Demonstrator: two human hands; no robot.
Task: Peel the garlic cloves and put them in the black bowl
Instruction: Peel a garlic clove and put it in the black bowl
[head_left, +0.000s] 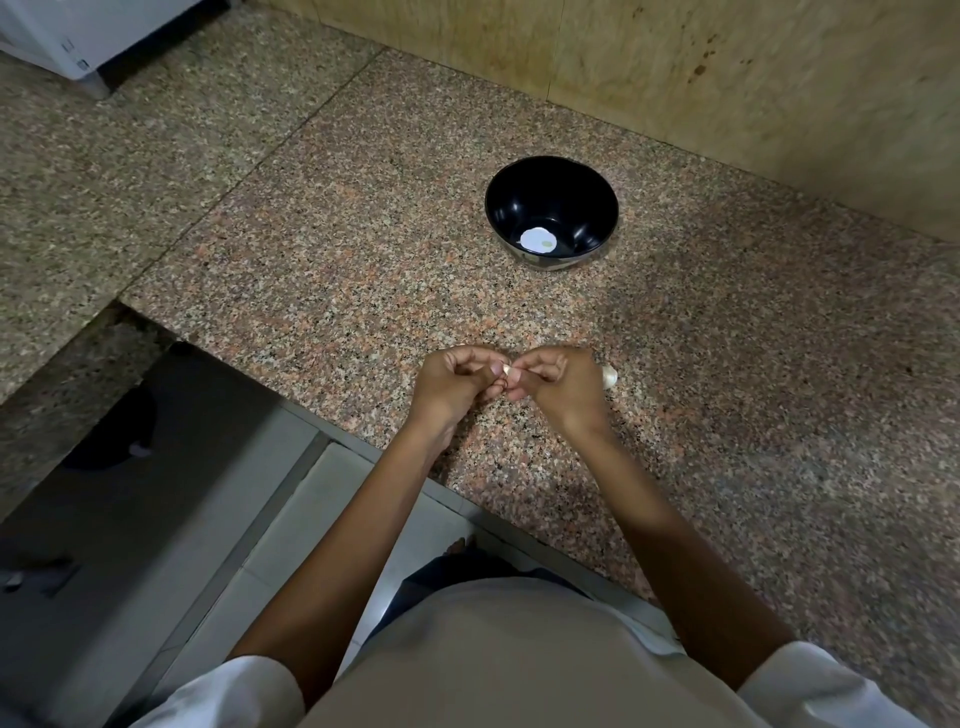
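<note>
On the near part of the granite counter (363, 270), the person's left hand (451, 385) has its fingers curled in, the grip closed tight on one end of a small garlic clove (506, 370). The clove is held between the two hands, just above the stone. The right hand (560, 383) meets it from the other side, its grip pinched shut on the same clove or its skin, thumb and fingertips drawn together. From here it looks like peeling in progress. The clove is so buried in fingers that I can't say how much skin is off.

Well beyond the hands, toward the wall, stands the black bowl (550, 189). It has a pale round patch (538, 240) on its floor. I can't tell what that is, and I see nothing I'd call a peeled clove inside.

Just past the right hand, a second clove (609, 375) lies on the counter, apparently unpeeled.

To my eye the next move needs the skin stripped clear. Then one hand reaches forward to drop the bare clove into the bowl, and after that comes the one lying at the right.
</note>
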